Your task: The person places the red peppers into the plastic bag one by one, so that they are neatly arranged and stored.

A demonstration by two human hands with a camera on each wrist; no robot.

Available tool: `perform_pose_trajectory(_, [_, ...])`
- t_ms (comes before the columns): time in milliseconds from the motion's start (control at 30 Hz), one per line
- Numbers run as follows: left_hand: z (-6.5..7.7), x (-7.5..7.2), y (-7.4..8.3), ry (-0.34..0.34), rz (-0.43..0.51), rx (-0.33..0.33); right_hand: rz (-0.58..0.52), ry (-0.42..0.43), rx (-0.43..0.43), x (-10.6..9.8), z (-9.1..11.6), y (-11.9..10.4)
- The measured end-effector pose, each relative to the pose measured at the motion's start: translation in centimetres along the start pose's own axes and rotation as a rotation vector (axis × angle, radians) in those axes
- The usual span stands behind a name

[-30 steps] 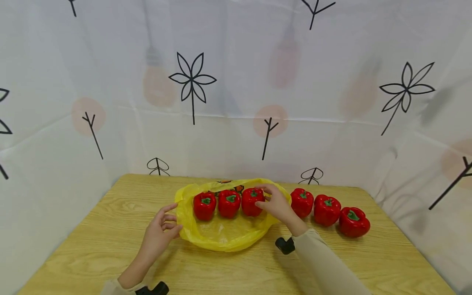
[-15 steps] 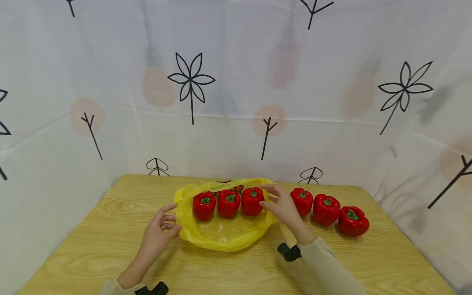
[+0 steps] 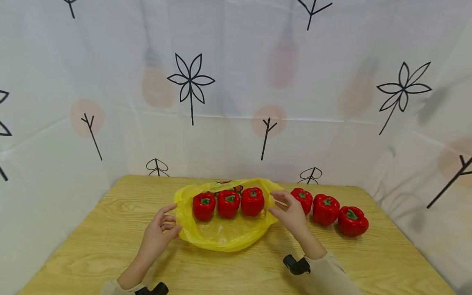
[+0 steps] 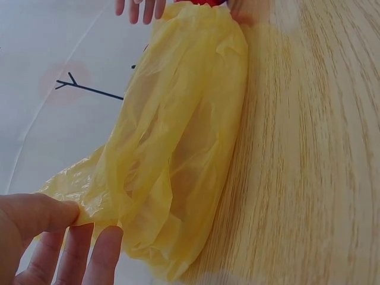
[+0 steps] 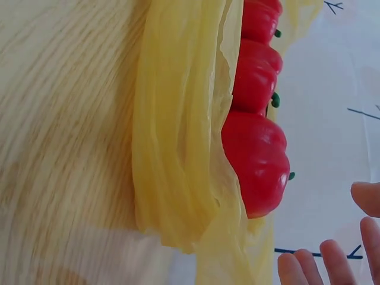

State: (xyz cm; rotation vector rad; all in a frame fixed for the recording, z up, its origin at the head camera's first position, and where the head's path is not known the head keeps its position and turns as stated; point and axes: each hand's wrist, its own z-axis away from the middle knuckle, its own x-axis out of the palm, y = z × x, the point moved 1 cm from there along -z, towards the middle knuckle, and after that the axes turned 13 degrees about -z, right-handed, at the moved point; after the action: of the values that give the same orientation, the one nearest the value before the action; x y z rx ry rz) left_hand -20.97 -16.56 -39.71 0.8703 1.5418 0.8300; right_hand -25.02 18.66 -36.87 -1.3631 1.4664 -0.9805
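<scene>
A yellow plastic bag lies spread with its mouth open, and three red bell peppers sit inside in a row: the left pepper, the middle pepper and the right pepper. My left hand pinches the bag's left edge between thumb and fingers; the left wrist view shows the thumb on the thin film. My right hand hovers over the bag's right edge with relaxed fingers, holding nothing. In the right wrist view its fingers are apart from the largest-looking pepper.
Right of the bag, three more red bell peppers stand on the wooden table: a pepper partly behind my right hand, a pepper beside it and a tilted pepper. A patterned white cloth hangs behind the table.
My right hand has let go of the right pepper in the bag and drawn back to the right. The left hand stays at the bag's edge.
</scene>
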Motion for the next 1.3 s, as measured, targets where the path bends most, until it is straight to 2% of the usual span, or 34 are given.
perform_pose_trajectory(167, [0.0, 0.0, 0.0, -0.007, 0.011, -0.005, -0.004, 0.034, -0.026, -0.5, 0.6, 0.0])
perform_pose_trajectory(333, [0.0, -0.1, -0.1, -0.007, 0.011, -0.013, 0.006, 0.057, -0.017, -0.9, 1.2, -0.2])
perform_pose_trajectory(833, [0.2, 0.0, 0.0, 0.007, -0.001, 0.014, 0.064, 0.145, -0.03, -3.1, 2.3, 0.2])
perform_pose_trajectory(1300, [0.1, 0.1, -0.1, 0.019, 0.003, 0.003, 0.148, 0.203, 0.035, -5.9, 3.1, 1.1])
